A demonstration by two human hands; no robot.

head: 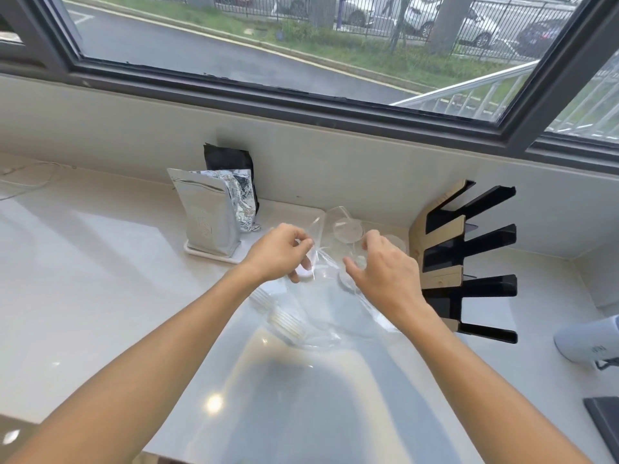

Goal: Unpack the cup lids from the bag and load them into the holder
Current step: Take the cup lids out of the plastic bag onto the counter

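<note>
Glossy counter (100, 262) beneath daylit window (301, 45)

Clear bag (321, 296) of stacked lids (288, 324); black-slotted holder (469, 262) beside

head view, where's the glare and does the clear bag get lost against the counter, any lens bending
Head view: daylight from the window puts bright glare spots on the glossy counter; the clear bag nearly vanishes against it, showing mostly by creases and the lids inside; wide-angle bending curves the window frame; left hand and right hand look sharp, pinching the bag.
</note>
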